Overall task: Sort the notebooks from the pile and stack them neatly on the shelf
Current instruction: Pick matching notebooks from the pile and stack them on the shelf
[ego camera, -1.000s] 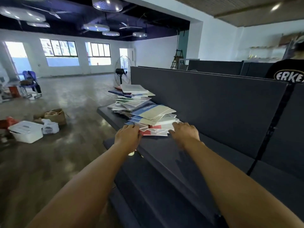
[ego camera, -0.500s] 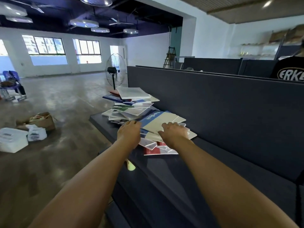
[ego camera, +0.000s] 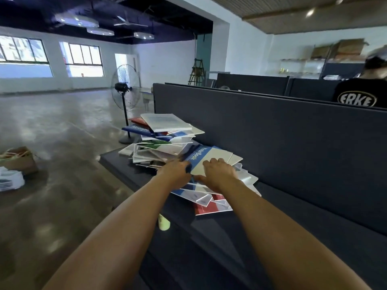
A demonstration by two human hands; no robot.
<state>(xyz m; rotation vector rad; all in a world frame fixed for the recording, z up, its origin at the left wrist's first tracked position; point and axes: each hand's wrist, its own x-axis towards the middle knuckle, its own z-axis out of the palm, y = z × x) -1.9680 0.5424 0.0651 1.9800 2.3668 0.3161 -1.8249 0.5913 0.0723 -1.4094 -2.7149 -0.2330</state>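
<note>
**Both hands on the top notebook of the pile**

The left hand (ego camera: 174, 174) grips the near-left edge of a grey notebook (ego camera: 211, 162) with a blue spine band reading "NoteBook". The right hand (ego camera: 217, 174) rests on its cover, fingers curled over it. It tops a loose notebook pile (ego camera: 167, 143) on the dark shelf (ego camera: 261, 227). Farther off, a seated person's black shirt (ego camera: 358, 95) reads "ERKE".

The notebooks (ego camera: 167, 147) in the pile have smooth, slightly glossy card covers with paper edges showing, the top one (ego camera: 207, 159) a matt cream with a blue band. They lie on a dark shelf (ego camera: 230, 227) of matt, cloth-like finish, as is the panel (ego camera: 282, 132) behind. The floor (ego camera: 62, 132) is polished and reflective; the fan (ego camera: 125, 88) looks like metal wire.
</note>
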